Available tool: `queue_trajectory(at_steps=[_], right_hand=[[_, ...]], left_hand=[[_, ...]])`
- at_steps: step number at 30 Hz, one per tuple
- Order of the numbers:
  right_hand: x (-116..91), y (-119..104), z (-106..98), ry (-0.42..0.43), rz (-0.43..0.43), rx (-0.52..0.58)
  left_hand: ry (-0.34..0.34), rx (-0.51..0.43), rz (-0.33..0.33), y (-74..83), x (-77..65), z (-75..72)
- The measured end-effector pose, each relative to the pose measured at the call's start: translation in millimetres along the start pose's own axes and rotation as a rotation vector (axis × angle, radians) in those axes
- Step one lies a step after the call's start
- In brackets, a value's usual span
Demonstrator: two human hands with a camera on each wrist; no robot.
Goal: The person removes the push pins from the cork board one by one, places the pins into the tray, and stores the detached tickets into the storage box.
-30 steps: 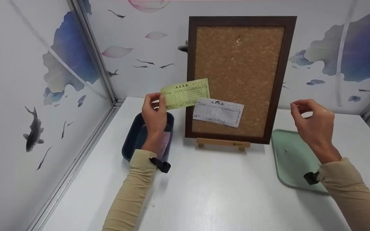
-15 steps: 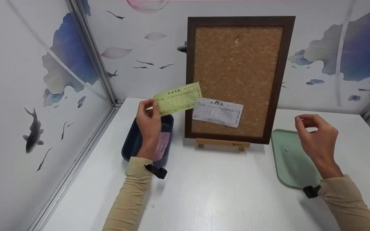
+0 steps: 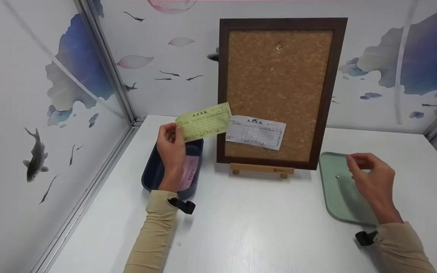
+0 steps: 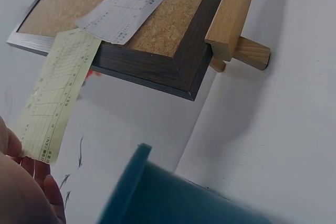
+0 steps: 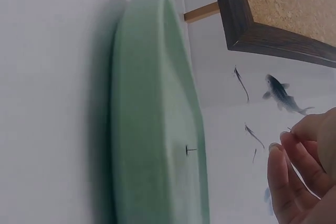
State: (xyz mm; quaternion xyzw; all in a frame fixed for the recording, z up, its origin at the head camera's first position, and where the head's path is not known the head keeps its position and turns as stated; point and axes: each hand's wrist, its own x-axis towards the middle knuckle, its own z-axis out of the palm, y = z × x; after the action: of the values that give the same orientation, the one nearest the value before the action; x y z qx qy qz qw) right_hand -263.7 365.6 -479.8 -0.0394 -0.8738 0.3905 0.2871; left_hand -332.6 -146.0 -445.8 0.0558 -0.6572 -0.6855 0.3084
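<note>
Left hand: grip clamped on the left end of a yellow slip, thumb in front. Slip hangs out in the air above a dark blue bin; its far corner overlaps the left frame of the corkboard in the head view. Contact there: cannot tell.

Right hand: grip together, thumb to finger, over the green tray on the counter. Only a thin sliver shows, so probably a held pin. A loose pin lies in the tray.

White slip is up on the lower left of the cork, tilted, a pin head near its top edge. Pink slip sits in the bin.

Step in hand, by my reading: slip and pin made ready for fixing the yellow one. Next move calls for bringing the slip flat to bare cork, clear of the white, then pressing the pin through its top edge while the left steadies it.
</note>
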Motion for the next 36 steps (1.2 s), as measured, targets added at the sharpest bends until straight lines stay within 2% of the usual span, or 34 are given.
queue_trajectory(at_steps=[6, 12, 18, 21, 29, 33, 36], right_hand=[[-3.3, 12.0, 0.1, -0.071, 0.011, -0.044], [-4.6, 19.6, -3.0, -0.137, 0.019, -0.090], [-3.7, 26.0, -5.8, -0.207, 0.033, -0.065], [-3.2, 28.3, -7.0, -0.236, 0.043, -0.059], [-3.1, 31.4, -8.4, -0.285, 0.061, -0.073], [-3.8, 33.2, -8.0, -0.299, 0.074, -0.090], [-4.8, 35.4, -8.0, -0.310, 0.094, -0.101]], left_hand=[[0.001, 0.006, -0.006, -0.5, 5.1, -9.2], [0.039, 0.018, 0.005, 1.0, 13.1, -21.8], [0.049, 0.042, 0.012, -1.0, 20.5, -32.9], [0.017, 0.087, 0.010, -1.9, 23.7, -37.3], [-0.093, 0.312, 0.031, -5.0, 27.5, -44.0], [-0.186, 0.393, 0.028, -6.5, 27.2, -46.7], [-0.268, 0.442, 0.051, -8.4, 26.8, -48.8]])
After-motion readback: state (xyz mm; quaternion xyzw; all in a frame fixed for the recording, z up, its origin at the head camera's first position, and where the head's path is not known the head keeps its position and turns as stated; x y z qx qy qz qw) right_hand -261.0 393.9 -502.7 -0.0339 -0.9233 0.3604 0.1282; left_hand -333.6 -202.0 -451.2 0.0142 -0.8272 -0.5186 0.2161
